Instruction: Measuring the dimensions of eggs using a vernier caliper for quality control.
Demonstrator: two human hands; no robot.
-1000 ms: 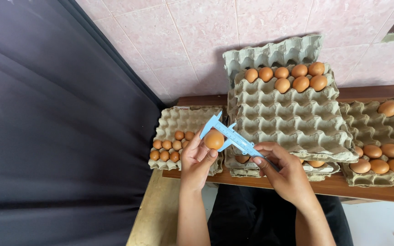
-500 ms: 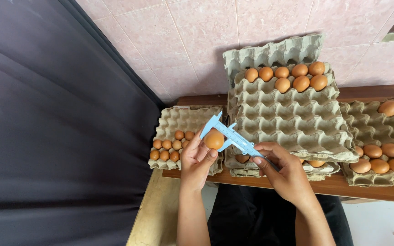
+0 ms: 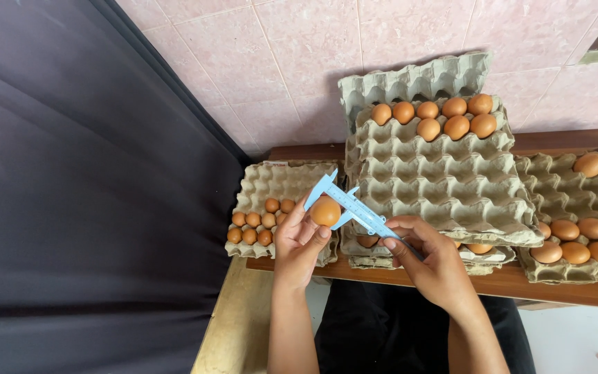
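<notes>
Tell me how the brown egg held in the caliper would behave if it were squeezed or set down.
The brown egg is probably fragile: only a thin shell sits between the blue caliper jaws, so hard squeezing might crack it. Its smooth rounded form would likely roll on the flat wooden shelf. It looks light, as the left hand props it on fingertips.

Brown egg [image 3: 325, 211], light-blue caliper [image 3: 351, 205], grey pulp trays [image 3: 444, 183] (dimpled), pink tiled wall [image 3: 299, 62], dark-brown wooden surface [image 3: 569, 287], black curtain [image 3: 84, 187].

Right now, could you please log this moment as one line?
left hand: holds egg | right hand: holds caliper | caliper jaws around egg
</notes>
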